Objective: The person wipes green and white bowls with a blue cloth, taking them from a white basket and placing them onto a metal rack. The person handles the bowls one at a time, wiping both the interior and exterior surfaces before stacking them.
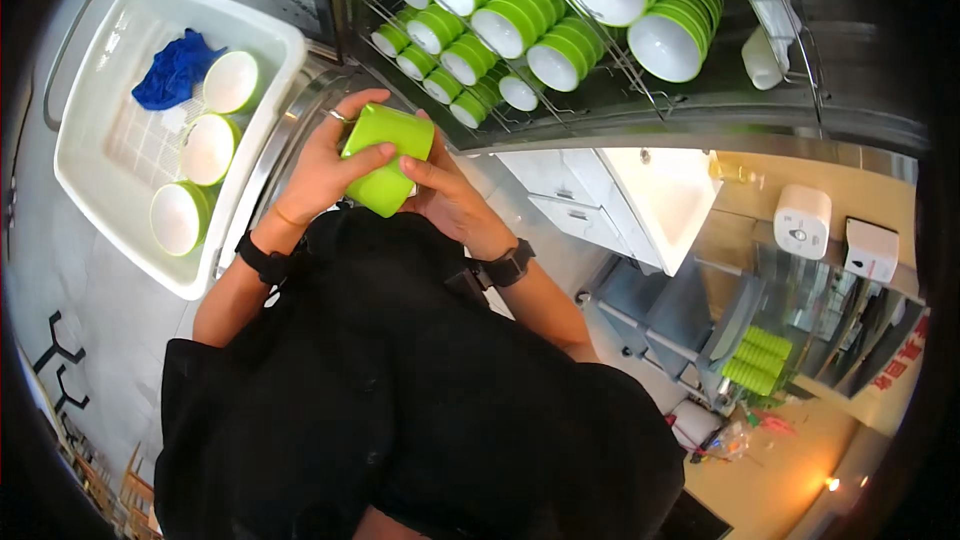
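In front of my torso I hold a green cup, tilted on its side. My left hand grips it from the left, thumb across its wall. My right hand holds it from the right, its thumb also on the wall. The cup's inside is turned away from view. To the left, a white plastic tub contains a crumpled blue cloth and three green cups with white insides: an upper cup, a middle cup and a lower cup.
Ahead, an open metal cabinet has wire racks with rows of nested green bowls and smaller cups. At right are a white sink, a grey wheeled cart and more stacked green ware.
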A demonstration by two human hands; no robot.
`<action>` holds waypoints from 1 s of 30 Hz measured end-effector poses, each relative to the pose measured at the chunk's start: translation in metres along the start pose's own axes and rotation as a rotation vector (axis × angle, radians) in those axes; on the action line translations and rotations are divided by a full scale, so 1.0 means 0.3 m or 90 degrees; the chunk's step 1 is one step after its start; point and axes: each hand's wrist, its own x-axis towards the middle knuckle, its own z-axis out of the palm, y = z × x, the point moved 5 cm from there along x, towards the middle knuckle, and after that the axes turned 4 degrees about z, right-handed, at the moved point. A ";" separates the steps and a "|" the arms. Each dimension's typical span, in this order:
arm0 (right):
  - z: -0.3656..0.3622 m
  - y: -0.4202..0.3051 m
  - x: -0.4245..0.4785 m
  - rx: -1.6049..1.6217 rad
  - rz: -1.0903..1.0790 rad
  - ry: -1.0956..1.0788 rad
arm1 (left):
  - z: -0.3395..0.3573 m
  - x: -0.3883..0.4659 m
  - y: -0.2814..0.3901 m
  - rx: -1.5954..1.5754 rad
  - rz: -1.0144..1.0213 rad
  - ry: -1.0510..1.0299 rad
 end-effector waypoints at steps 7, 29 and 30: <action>-0.279 0.082 0.089 0.150 -0.006 0.168 | 0.046 0.164 -0.148 0.361 0.083 -0.037; -1.242 0.036 0.516 0.520 0.006 0.900 | -0.211 -0.114 -0.185 1.041 -0.177 0.205; -1.276 0.034 0.519 0.547 0.025 0.938 | -0.207 -0.113 -0.186 1.043 -0.171 0.223</action>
